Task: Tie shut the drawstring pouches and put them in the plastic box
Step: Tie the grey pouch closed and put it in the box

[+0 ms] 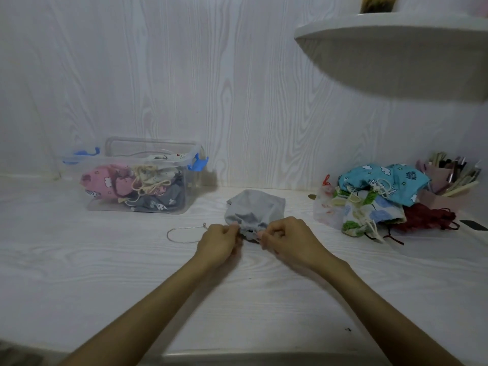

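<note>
Both hands pinch the gathered neck of a grey drawstring pouch (254,207) lying on the white worktop (132,273).

The pouch lies flat, its long axis running away from the person, cinched mouth pointing toward them and closed bottom toward the wall. The left hand (220,240) and right hand (287,237) flank the mouth, fingers curled, each in a narrow grip on the neck, forearms converging from below. The clear plastic box (137,178), holding pouches, stands to the far left; a pile of pouches (375,199) lies right.

matt grey cloth pouch (254,210), clear plastic box (137,186)
</note>
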A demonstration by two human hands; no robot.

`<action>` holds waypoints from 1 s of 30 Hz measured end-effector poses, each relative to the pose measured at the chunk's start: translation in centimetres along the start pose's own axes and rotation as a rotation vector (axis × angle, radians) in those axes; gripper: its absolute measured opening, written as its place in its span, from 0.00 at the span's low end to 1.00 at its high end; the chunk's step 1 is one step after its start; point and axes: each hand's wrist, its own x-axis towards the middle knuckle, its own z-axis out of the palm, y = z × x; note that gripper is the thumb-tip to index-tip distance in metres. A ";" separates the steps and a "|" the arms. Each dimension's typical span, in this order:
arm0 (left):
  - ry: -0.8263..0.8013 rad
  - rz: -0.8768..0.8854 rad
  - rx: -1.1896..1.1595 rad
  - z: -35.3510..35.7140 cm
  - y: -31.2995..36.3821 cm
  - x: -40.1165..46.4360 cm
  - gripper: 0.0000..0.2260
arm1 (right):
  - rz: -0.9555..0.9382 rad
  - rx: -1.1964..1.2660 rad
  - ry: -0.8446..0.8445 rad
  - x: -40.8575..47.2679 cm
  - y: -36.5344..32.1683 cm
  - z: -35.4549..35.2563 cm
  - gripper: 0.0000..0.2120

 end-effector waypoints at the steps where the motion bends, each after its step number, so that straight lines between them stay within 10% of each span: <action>1: 0.072 -0.014 -0.119 0.2 -0.2 0.2 0.19 | -0.003 -0.002 0.004 0.0 0.0 -0.1 0.12; 10: 0.376 0.033 -0.516 -1.1 -0.2 -0.1 0.06 | -0.038 -0.064 0.077 -0.2 0.2 -0.2 0.09; 30: -0.106 0.222 -0.761 -4.7 9.5 9.0 0.11 | 0.088 0.043 -0.317 9.7 -4.4 -7.6 0.13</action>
